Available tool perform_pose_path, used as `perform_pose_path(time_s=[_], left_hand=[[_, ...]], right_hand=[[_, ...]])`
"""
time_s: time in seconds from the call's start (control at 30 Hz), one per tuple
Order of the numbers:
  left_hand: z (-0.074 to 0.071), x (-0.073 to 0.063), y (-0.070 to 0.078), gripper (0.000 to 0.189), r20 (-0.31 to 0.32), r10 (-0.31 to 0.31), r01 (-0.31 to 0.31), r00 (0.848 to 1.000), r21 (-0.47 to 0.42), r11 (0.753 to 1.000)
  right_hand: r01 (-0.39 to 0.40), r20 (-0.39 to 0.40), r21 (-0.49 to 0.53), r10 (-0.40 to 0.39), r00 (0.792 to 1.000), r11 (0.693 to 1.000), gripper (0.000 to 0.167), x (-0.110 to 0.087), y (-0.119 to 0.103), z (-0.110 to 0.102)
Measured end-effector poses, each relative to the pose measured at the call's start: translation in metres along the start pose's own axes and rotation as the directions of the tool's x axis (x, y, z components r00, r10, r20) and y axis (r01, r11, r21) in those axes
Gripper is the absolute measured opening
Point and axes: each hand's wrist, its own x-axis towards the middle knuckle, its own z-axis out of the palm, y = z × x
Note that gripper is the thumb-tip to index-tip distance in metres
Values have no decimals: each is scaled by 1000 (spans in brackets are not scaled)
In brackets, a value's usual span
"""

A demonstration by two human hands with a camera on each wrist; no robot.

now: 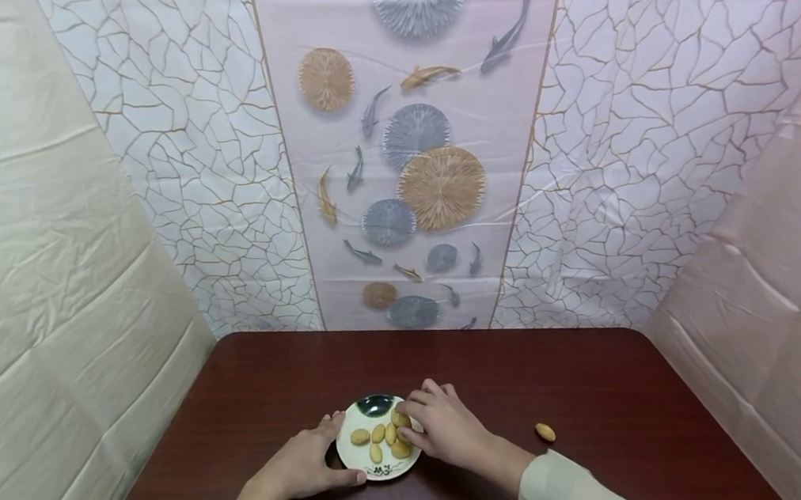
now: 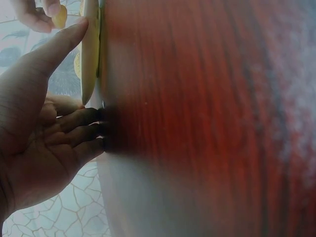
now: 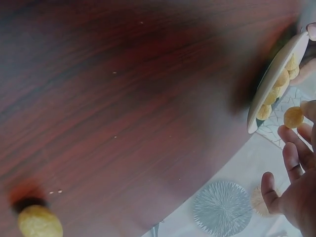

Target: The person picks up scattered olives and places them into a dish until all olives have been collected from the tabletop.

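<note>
A small white plate [image 1: 352, 459] with a dark green patch and a floral motif sits on the table. Several small yellow oval pieces, like baby potatoes [image 1: 360, 437], lie on it. My left hand [image 1: 301, 463] holds the plate's left side, thumb at the near rim and fingers at the far rim. Over the plate's right side, my right hand [image 1: 447, 424] pinches one yellow oval piece [image 3: 293, 117] between thumb and fingertips. In the right wrist view, that piece is raised apart from those on the plate.
A single yellow oval piece [image 1: 545, 432] lies on the dark red wooden table [image 1: 277, 388], right of my right forearm. Patterned cloth [image 1: 432, 279] hangs behind the table's far edge, and plain pale cloth [image 1: 31, 274] borders the left side.
</note>
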Motion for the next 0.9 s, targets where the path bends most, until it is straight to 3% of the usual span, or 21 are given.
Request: perform_pose_path(time_s=[0.9], left_hand=[[0,-1,0,123,17,-7,7,1000,-1,1000]], right_hand=[[3,118,9,-4,993,1000,21,26,-11,12]])
